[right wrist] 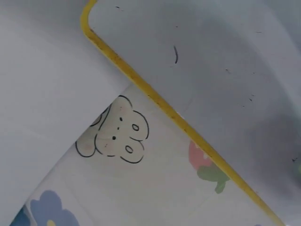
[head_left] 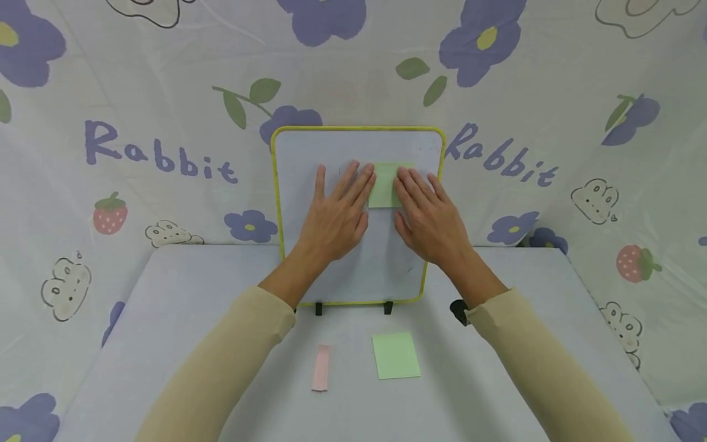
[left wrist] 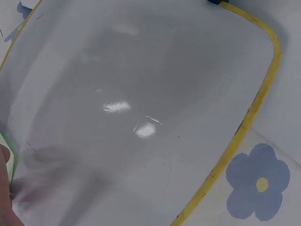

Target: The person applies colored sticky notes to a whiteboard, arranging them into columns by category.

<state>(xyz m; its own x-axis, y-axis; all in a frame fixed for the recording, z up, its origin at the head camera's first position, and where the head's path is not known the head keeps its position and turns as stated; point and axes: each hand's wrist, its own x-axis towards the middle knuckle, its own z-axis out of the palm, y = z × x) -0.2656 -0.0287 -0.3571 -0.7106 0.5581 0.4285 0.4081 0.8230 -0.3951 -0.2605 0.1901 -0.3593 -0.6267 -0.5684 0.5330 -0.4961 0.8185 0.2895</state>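
A pale green sticky note (head_left: 385,187) lies against the upper right part of a yellow-framed whiteboard (head_left: 353,270). My left hand (head_left: 336,212) has its fingers straight, with the fingertips at the note's left edge. Over the note's right side my right hand (head_left: 428,215) presses with straight fingers. In the left wrist view a corner of the green note (left wrist: 9,148) shows at the left edge beside a finger. The right wrist view shows the board's surface (right wrist: 225,94) and its yellow edge.
The board stands on small black feet (head_left: 388,307) on a white table (head_left: 193,307). Nearer lie a green sticky note pad (head_left: 396,356) and a narrow pink strip pad (head_left: 321,368). A patterned cloth (head_left: 353,80) hangs behind and at the sides.
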